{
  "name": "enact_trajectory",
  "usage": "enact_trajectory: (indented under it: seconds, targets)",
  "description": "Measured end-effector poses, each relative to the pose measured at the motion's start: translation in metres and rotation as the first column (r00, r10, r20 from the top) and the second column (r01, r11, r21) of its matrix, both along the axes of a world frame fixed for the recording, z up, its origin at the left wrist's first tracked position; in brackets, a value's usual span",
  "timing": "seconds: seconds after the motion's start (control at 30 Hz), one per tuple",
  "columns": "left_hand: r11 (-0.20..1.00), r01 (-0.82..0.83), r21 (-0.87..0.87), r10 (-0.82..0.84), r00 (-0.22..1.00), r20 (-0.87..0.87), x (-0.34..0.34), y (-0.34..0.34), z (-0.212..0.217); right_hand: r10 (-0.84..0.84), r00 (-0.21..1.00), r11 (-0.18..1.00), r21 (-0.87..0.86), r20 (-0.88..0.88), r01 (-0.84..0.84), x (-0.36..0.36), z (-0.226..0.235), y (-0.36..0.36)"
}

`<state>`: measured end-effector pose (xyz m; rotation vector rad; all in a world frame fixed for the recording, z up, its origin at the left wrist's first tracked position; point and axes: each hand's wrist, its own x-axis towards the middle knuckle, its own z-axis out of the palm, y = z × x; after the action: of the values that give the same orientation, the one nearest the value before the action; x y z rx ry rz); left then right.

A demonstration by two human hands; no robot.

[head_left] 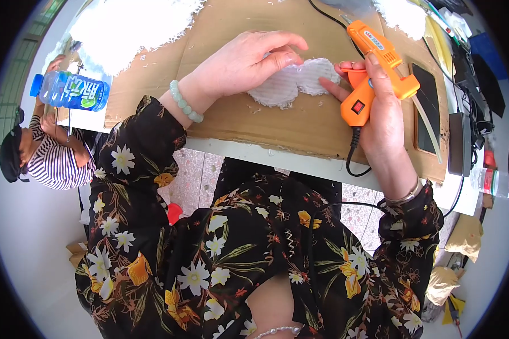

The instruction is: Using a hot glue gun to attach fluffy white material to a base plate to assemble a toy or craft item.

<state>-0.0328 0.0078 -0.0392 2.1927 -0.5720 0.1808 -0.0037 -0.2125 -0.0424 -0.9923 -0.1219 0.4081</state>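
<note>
My right hand (385, 121) is wrapped round an orange hot glue gun (356, 107), its nozzle tilted up toward the far side. A translucent glue stick (427, 127) pokes out of its back end, and a black cord hangs from the handle. On the cardboard between my hands lies a white, fuzzy-edged fabric piece (294, 82) with two rounded lobes. My left hand (240, 65) hovers over the left part of this piece, thumb and forefinger apart, with nothing visible between them. Its other fingers are partly hidden. Fingertips of my right hand are near the piece's right edge.
Cardboard (226, 121) covers the table. Fluffy white material (136, 34) lies far left, more (401, 17) far right. A blue-labelled bottle (73, 90) is at the left, a black phone (427, 85) at the right. Beyond the left edge is another person (62, 161) in stripes.
</note>
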Motion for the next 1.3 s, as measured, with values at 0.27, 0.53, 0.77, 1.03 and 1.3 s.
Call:
enact_trajectory:
  seconds: [0.27,0.53,0.77,1.03,1.3]
  targets:
    - [0.955,0.023,0.297,-0.068,0.988,0.14,-0.005,0.002,0.009,-0.01,1.0,1.0,0.004,-0.027,0.011,0.002,-0.003,-0.002]
    - [0.986,0.027,0.163,-0.042,0.995,0.093,0.001,-0.011,0.001,-0.017,0.999,0.999,0.036,-0.045,0.018,0.004,-0.009,-0.001]
    - [0.959,0.044,0.281,-0.067,0.995,0.074,-0.008,-0.011,0.011,-0.014,0.999,0.999,0.049,-0.029,0.015,0.003,-0.008,-0.002]
    - [0.997,-0.071,0.002,0.071,0.997,0.021,-0.007,-0.007,0.003,0.004,0.982,0.989,-0.143,0.191,0.024,-0.009,0.021,-0.025]
    - [0.957,-0.183,0.224,0.094,0.93,0.357,-0.001,-0.002,-0.003,0.325,0.899,0.74,-0.671,0.293,-0.049,-0.008,0.029,-0.056]
